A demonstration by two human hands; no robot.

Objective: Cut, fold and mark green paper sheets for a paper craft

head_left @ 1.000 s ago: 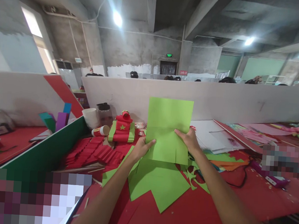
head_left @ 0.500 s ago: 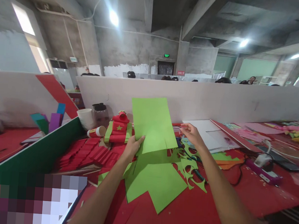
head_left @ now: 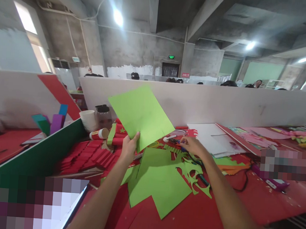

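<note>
A square green sheet [head_left: 141, 115] is held up and tilted by my left hand [head_left: 130, 147], the thumb over its lower edge. My right hand [head_left: 191, 145] is over the small tools [head_left: 174, 141] right of the sheet, its fingers bent together; what they pinch, if anything, is too small to make out. More green sheets [head_left: 161, 181] lie below on the red table [head_left: 185, 218]. Cut green scraps with round holes [head_left: 194, 173] lie beneath my right hand. A red and green paper piece with a star [head_left: 119, 131] is partly covered by my left hand and the sheet.
Folded red strips [head_left: 87, 155] lie at the left, beside a green divider [head_left: 43, 148]. White cups [head_left: 87, 120], a dark-lidded jar [head_left: 103, 116] and a glue bottle [head_left: 99, 134] stand or lie behind them. At the right are a white board [head_left: 214, 138] and a purple power strip [head_left: 276, 182].
The held green sheet has moved up and left and turned clockwise to a steeper tilt, with my left hand shifted left. My right hand has lowered toward the small tools.
</note>
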